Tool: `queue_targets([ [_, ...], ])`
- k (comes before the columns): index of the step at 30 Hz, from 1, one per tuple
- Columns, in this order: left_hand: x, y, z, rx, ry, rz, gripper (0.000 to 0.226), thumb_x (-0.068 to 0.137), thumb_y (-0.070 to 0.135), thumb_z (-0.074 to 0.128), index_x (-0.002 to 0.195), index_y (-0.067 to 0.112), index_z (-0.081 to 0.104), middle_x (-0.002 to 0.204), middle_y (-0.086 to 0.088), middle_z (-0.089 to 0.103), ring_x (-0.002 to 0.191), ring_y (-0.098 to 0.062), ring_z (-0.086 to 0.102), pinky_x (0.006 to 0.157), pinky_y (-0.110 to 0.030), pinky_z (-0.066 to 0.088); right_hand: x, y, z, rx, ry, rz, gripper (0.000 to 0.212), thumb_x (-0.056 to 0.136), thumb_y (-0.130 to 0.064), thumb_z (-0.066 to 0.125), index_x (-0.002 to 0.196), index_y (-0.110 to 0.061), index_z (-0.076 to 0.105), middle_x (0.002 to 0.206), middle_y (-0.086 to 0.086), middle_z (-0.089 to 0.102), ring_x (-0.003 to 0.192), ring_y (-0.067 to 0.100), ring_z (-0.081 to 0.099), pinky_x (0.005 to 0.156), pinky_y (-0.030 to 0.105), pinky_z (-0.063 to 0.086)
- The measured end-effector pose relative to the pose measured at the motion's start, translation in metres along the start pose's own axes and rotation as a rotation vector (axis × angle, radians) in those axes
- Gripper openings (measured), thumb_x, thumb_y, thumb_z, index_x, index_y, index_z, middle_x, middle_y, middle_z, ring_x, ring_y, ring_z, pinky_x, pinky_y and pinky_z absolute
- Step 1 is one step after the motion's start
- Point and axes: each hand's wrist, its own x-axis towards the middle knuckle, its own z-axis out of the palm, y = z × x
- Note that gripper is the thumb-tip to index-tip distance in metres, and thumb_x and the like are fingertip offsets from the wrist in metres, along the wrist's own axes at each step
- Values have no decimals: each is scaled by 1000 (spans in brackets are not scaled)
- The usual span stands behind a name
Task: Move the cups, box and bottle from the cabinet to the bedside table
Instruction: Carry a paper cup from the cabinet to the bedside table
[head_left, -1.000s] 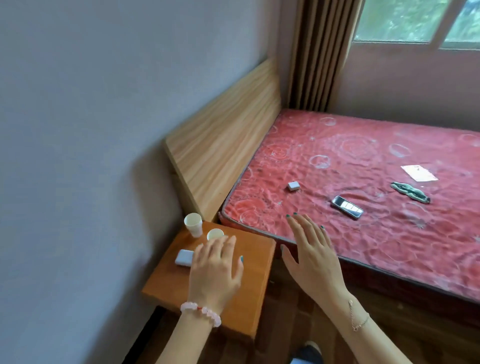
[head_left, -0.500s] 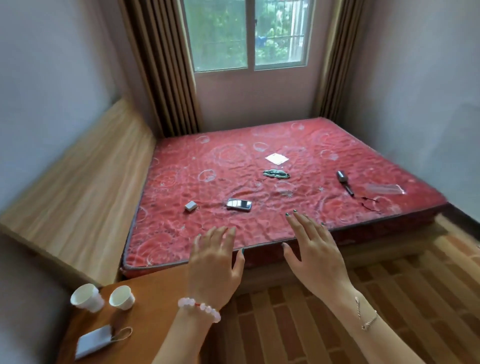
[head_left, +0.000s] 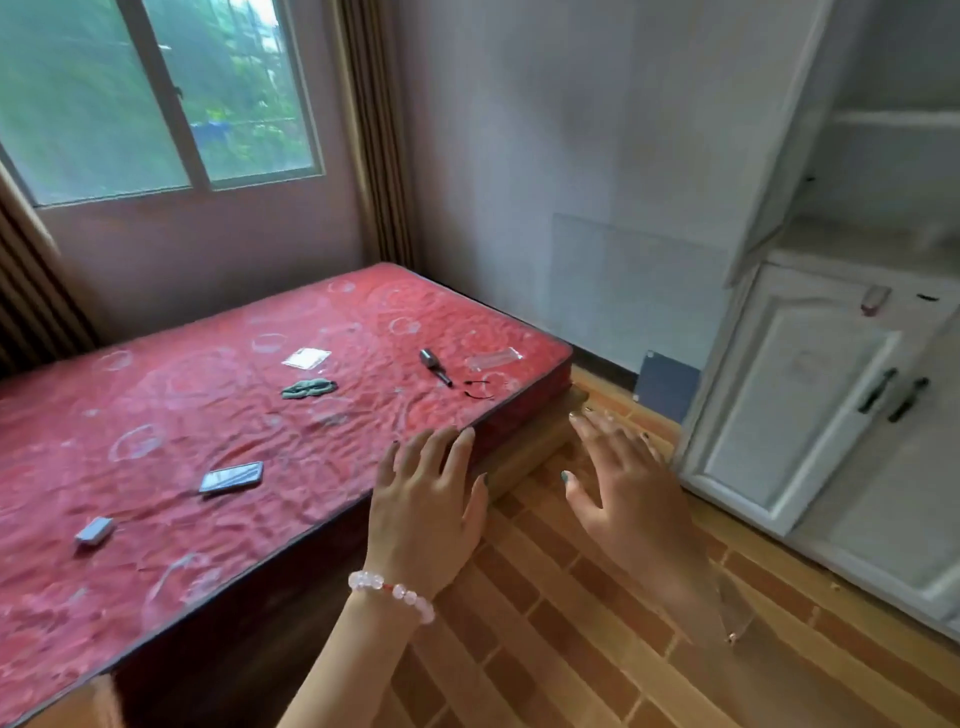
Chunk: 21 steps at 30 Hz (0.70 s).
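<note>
Nothing is held in the left hand (head_left: 423, 519) or right hand (head_left: 631, 499), both spread and apart, as the cabinet (head_left: 779, 405) is faced; cups, box and bottle cannot be seen, so progress cannot be judged.

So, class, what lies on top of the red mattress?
A phone, small grey block, green cloth, white packet, metal tool and clear wrapper. The left hand hides part of its edge.

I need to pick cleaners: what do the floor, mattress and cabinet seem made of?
Floor: brown wood-look blocks with a slight sheen; laminate or vinyl, can't tell which.
Mattress: red quilted fabric, matte; stitched circles and wrinkles show.
Cabinet: white-painted wood or board, matte and scuffed, with moulded door panels.
</note>
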Motion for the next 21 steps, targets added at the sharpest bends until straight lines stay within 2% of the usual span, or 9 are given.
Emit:
queue_targets([
  [4, 22, 72, 20, -86, -21, 124, 49, 86, 39, 40, 121, 11, 59, 119, -6, 64, 112, -28, 58, 96, -49, 45, -34, 61, -43, -53, 38, 117, 56, 88, -44, 34, 138, -18, 37, 140, 3, 45, 130, 21, 39, 107, 43, 34],
  [9, 41, 146, 45, -191, -91, 300, 48, 85, 37, 37, 121, 14, 58, 119, -3, 64, 113, -27, 57, 95, -52, 45, -66, 120, -87, -139, 88, 306, 55, 89, -32, 52, 139, -17, 35, 141, 3, 43, 131, 21, 36, 108, 44, 33],
  [12, 61, 179, 61, -232, -125, 380, 49, 88, 40, 34, 123, 17, 58, 122, 0, 62, 118, -24, 55, 97, -51, 43, -73, 153, -104, -202, 109, 372, 53, 87, -31, 51, 136, -13, 39, 137, 7, 48, 128, 24, 41, 105, 45, 37],
  [15, 90, 209, 78, -276, -94, 460, 48, 86, 38, 37, 119, 13, 61, 118, -5, 65, 111, -27, 59, 95, -52, 45, -73, 183, -116, -256, 118, 439, 53, 89, -34, 47, 137, -13, 39, 138, 7, 46, 130, 24, 39, 105, 46, 35],
  [19, 135, 248, 104, -341, -60, 544, 48, 86, 38, 36, 117, 12, 62, 113, -7, 67, 105, -30, 62, 93, -52, 47, -58, 221, -122, -334, 164, 521, 55, 90, -45, 32, 136, -17, 41, 138, 6, 47, 130, 24, 41, 105, 46, 36],
  [21, 161, 263, 122, -363, -52, 590, 48, 86, 38, 36, 116, 11, 62, 111, -8, 67, 103, -31, 63, 90, -53, 49, -42, 241, -121, -366, 186, 562, 54, 90, -45, 34, 135, -17, 42, 137, 6, 49, 128, 25, 43, 103, 47, 39],
])
